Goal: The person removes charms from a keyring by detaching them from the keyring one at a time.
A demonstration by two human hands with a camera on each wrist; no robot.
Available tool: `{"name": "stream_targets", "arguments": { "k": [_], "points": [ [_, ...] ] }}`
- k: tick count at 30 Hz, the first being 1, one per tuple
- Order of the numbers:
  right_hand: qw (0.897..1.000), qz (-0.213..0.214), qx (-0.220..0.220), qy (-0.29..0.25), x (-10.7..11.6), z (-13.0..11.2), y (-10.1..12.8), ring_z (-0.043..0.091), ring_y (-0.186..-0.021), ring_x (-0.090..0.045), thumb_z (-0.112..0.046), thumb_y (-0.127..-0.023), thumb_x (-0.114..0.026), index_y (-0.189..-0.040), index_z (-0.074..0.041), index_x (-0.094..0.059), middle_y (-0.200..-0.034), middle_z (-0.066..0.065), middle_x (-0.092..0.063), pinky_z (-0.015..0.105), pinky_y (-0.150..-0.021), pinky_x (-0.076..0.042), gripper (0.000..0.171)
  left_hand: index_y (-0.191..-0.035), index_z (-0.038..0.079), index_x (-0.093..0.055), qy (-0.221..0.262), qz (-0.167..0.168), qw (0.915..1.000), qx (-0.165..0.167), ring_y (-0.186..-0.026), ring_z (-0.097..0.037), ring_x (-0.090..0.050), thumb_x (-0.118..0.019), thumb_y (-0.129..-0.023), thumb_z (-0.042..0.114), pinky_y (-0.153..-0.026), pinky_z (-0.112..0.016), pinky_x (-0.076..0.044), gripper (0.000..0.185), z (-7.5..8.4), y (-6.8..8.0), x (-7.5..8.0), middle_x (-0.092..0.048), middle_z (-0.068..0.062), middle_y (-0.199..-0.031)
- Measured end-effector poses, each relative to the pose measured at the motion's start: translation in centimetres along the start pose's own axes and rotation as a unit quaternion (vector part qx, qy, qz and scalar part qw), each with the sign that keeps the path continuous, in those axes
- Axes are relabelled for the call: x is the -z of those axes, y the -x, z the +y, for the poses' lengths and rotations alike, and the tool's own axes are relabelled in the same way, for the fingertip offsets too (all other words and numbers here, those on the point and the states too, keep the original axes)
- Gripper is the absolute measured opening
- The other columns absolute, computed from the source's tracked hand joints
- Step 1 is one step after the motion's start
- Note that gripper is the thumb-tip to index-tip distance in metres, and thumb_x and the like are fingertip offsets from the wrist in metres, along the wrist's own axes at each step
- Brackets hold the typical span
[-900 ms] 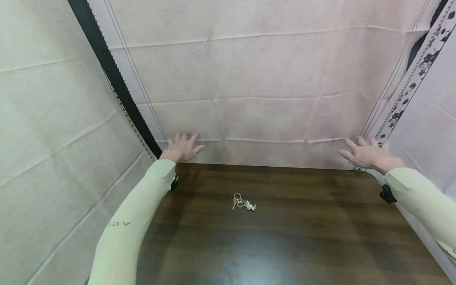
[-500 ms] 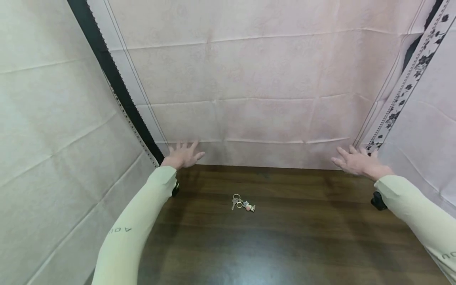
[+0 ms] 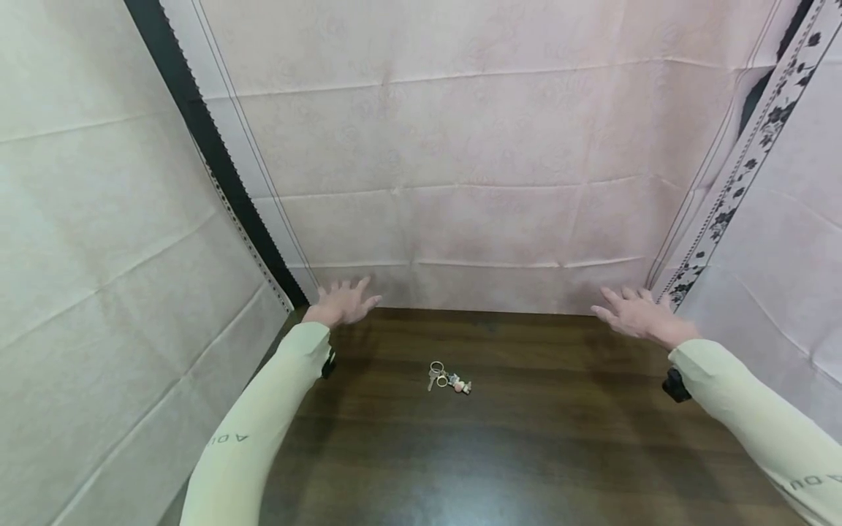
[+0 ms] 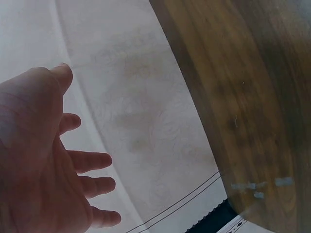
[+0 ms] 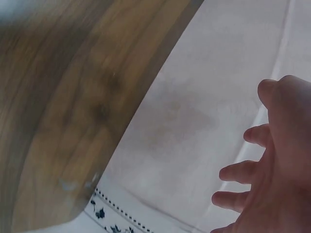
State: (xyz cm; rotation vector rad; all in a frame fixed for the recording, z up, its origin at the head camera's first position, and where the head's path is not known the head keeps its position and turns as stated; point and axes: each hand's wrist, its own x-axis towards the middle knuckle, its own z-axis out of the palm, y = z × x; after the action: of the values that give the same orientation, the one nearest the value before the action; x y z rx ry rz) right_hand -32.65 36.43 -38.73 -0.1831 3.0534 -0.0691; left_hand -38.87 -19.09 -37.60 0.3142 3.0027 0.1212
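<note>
From the head view, both arms in pale green sleeves reach out over a dark wooden tabletop. The left hand hovers at the far left corner, fingers spread and relaxed, holding nothing, close to the pink cloth that hangs behind the tabletop. The right hand is at the far right corner, fingers likewise spread and released, empty, near the cloth's flowered border. Between the two arms, well apart from either hand, a bunch of keys with rings and a small charm lies flat on the wood, roughly in the middle of the tabletop's width.

From the left wrist view, the left hand shows its palm with the fingers straight and parted, gripping nothing. Beyond them is the pink cloth, and the tabletop's edge runs along the right side.

From the right wrist view, the right hand is also splayed, with fingers held loose and nothing in them. The cloth fills the space behind, its flowered border low in the frame, and the blurred tabletop takes up the left side. The keys are out of sight in both wrist views.
</note>
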Motion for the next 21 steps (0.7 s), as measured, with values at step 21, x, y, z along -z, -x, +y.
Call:
{"name": "stream_targets", "arguments": {
  "k": [21],
  "points": [
    [0.996, 0.027, 0.057, -0.057, -3.3, -6.9, -0.7, 0.057, -0.139, -0.021, -0.064, -0.1, -0.023, -0.156, -0.013, -0.024, -0.157, 0.028, -0.025, 0.079, -0.104, -0.011, 0.076, -0.157, 0.019, -0.021, 0.035, -0.015, 0.9987, -0.034, -0.147, -0.044, -0.023, -0.03, -0.101, 0.06, -0.113, -0.069, -0.018, 0.069, 4.0, 0.1, -5.1, -0.027, -0.02, -0.159]
  ]
}}
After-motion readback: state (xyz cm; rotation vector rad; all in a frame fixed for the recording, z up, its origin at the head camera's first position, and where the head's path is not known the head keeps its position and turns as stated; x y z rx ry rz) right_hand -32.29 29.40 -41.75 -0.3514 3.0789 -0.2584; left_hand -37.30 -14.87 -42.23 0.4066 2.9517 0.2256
